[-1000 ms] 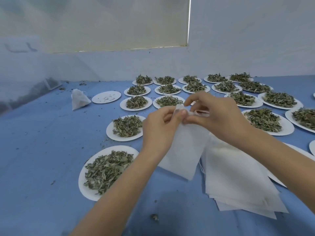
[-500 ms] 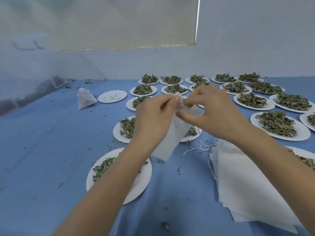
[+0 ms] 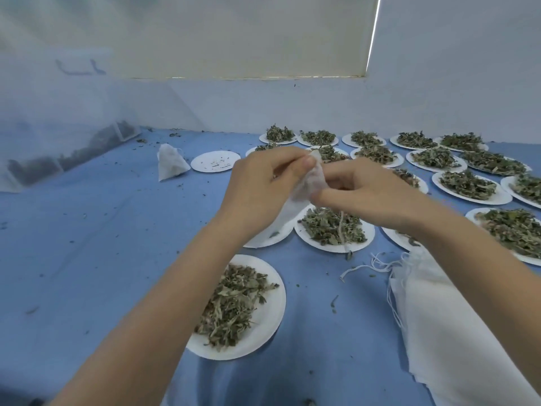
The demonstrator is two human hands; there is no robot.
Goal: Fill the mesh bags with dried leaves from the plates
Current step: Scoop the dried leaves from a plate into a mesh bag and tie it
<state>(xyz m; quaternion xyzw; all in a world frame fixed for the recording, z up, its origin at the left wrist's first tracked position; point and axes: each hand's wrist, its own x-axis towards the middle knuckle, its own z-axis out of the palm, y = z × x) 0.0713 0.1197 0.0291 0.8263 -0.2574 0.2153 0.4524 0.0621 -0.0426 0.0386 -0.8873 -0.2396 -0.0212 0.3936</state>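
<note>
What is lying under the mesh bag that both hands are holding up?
Under the mesh bag lies a white plate; one leaf piece shows on its rim. The bag and the left hand cover the rest, so its contents cannot be seen.

no readable text or labels anywhere.

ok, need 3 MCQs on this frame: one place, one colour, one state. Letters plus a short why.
1. Where is the stack of empty mesh bags?
A. far left corner
B. near right, on the table
C. on a plate

2. What colour is the table cover?
A. blue
B. green
C. red

3. What state is the mesh bag in the hands?
A. full and tied
B. lying flat on the table
C. held up at its mouth, empty

Answers:
1 B, it lies by the right forearm.
2 A, blue shows between the plates.
3 C, the left hand and right hand pinch its top and it hangs limp.
</note>
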